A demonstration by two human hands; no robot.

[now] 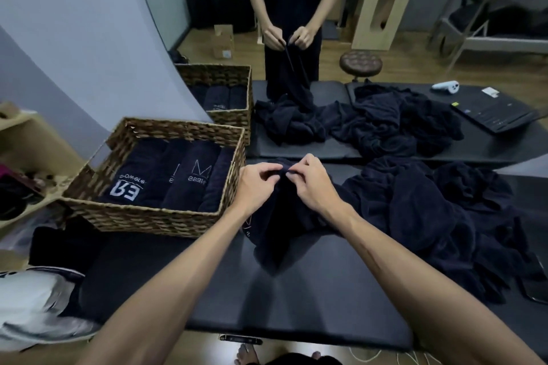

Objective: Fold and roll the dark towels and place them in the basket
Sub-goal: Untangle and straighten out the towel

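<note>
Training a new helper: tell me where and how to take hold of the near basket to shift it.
Grip the near basket by its two short woven walls, one hand from each side, coming down from above. It shows no handles, and the rolled towels fill it to near the rim, so fingers should hook over the rim's outer edge rather than reach inside. The left hand and right hand are busy pinching a towel.

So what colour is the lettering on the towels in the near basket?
White, on dark navy towels in the near basket; head view.
</note>
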